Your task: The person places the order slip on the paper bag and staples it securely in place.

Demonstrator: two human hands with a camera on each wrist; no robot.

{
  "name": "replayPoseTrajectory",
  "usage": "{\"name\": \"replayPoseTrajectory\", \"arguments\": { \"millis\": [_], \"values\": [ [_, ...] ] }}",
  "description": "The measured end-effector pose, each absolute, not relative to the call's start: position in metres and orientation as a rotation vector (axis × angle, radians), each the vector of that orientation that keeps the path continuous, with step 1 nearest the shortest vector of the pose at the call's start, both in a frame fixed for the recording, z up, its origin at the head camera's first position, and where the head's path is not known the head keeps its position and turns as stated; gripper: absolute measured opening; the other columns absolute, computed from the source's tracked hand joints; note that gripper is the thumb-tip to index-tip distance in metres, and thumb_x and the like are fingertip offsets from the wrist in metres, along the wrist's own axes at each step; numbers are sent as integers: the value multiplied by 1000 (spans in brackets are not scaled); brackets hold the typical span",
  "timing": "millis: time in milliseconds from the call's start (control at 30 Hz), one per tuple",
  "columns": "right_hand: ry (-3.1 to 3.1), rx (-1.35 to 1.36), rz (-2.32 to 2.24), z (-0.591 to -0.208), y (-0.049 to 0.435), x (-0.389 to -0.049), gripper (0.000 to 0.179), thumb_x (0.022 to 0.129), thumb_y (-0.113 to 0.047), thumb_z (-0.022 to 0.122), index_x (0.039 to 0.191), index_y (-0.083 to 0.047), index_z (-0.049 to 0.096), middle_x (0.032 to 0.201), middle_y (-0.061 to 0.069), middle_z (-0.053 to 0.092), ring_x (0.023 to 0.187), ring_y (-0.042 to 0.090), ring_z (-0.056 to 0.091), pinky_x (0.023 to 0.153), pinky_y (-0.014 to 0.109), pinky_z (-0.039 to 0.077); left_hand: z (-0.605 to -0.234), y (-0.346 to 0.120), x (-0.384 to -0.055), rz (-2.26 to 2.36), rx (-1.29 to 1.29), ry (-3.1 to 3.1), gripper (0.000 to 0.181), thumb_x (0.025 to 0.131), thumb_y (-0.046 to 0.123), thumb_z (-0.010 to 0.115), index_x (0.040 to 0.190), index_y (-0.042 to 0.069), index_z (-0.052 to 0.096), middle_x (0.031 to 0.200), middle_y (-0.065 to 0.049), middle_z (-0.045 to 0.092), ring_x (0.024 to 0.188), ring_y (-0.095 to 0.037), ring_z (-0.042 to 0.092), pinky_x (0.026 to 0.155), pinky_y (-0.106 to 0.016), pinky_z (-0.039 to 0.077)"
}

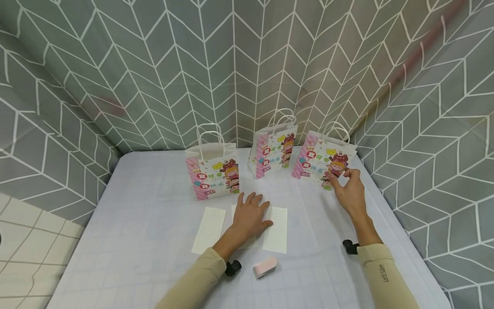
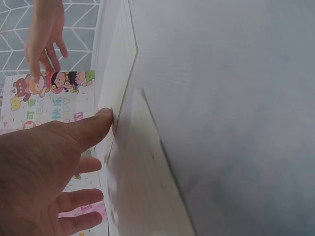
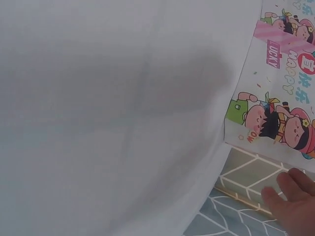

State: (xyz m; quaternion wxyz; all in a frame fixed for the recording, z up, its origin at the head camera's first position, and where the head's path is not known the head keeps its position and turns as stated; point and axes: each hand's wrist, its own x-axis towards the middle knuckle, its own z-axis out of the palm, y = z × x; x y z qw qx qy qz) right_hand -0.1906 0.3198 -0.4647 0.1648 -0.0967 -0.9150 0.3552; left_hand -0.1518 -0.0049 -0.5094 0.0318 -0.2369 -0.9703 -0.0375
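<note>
Spreading its fingers, left hand (image 1: 248, 216) lies over the middle slip (image 1: 250, 243), nothing in its grasp, thumb near the right slip (image 1: 275, 231). Right hand (image 1: 351, 191) is at the right bag (image 1: 314, 161), thumb over the printed front, fingers loosely bent by the right edge; cannot tell if it pinches the paper. Right bag stands near the table's far right corner, handles up. Middle bag (image 1: 272, 154) just beside it, left bag (image 1: 212, 178) farther along, both upright, same pink and white cartoon print; 3 bags total. Left slip (image 1: 209, 231) lies flat in front of left bag. Small pink item (image 1: 265, 267) near the front, below the slips. Surface: pale white tablecloth (image 1: 146, 223), faint grid, light creases, soft shadow near right hand. Room: grey curtain (image 1: 212, 64) with white chevron lines behind and on both sides, reddish patches in places; pale tiled floor (image 1: 31, 244) at left.
</note>
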Motion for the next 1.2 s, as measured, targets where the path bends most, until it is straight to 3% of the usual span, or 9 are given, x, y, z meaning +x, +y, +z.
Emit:
{"name": "replayPoseTrajectory", "arguments": {
  "millis": [100, 233, 367, 467, 600, 767, 867, 1033, 1200],
  "values": [
    [-2588, -313, 1113, -466, 321, -193, 52, 99, -41, 61, 117, -2, 32, 152, 26, 44, 135, 46, 47, 107, 57, 38, -509, -4, -152, -105, -734, -2988, 63, 84, 66, 69, 134, 27, 65, 144, -3, 56, 139, -28, 44, 114, -59, 26],
    [-2551, -359, 1246, -467, 323, -198, 55, 99, -46, 59, 115, -4, 28, 153, 24, 42, 139, 42, 44, 108, 54, 39, -508, -4, -152, -117, -741, -2990, 61, 84, 64, 70, 130, 26, 66, 143, -3, 56, 138, -28, 45, 114, -59, 26],
    [-2531, -387, 1285, -469, 324, -201, 54, 98, -46, 60, 115, -7, 27, 153, 22, 44, 134, 40, 51, 94, 45, 45, -507, -4, -152, -131, -736, -2996, 61, 83, 64, 71, 129, 24, 66, 143, -3, 56, 137, -28, 46, 114, -59, 26],
    [-2516, -391, 1294, -471, 324, -203, 54, 98, -44, 60, 118, -7, 26, 149, 21, 48, 129, 38, 55, 82, 31, 43, -506, -4, -151, -142, -731, -2996, 61, 83, 64, 72, 128, 24, 66, 142, -3, 57, 136, -28, 47, 114, -59, 26],
    [-2495, -375, 1341, -474, 322, -203, 60, 98, -46, 59, 127, -9, 23, 141, 20, 55, 125, 33, 57, 79, 24, 40, -506, -3, -150, -149, -720, -3000, 60, 83, 63, 73, 129, 25, 66, 141, -2, 57, 136, -27, 47, 114, -59, 26],
    [-2511, -344, 1329, -475, 321, -204, 71, 99, -47, 57, 144, -14, 14, 133, 17, 63, 114, 19, 58, 85, 29, 38, -507, -3, -150, -141, -709, -3005, 61, 83, 63, 72, 130, 25, 66, 141, -2, 58, 136, -27, 47, 114, -59, 26],
    [-2528, -333, 1313, -475, 322, -204, 77, 100, -44, 56, 152, -15, 8, 131, 18, 63, 114, 22, 57, 90, 37, 39, -508, -3, -150, -142, -709, -3005, 61, 82, 63, 72, 130, 25, 66, 142, -2, 57, 136, -27, 47, 114, -59, 25],
    [-2558, -277, 1299, -474, 325, -203, 81, 103, -41, 51, 161, -14, 2, 135, 25, 58, 125, 39, 52, 95, 50, 40, -508, -3, -150, -154, -701, -3010, 62, 82, 63, 73, 131, 26, 65, 142, -2, 57, 135, -27, 47, 114, -59, 26],
    [-2574, -227, 1262, -475, 326, -203, 71, 105, -43, 46, 162, -16, 12, 130, 28, 59, 121, 40, 53, 91, 49, 42, -509, -2, -150, -191, -688, -3009, 62, 80, 62, 76, 129, 26, 63, 139, -1, 58, 133, -26, 49, 114, -58, 26]
  ]
}}
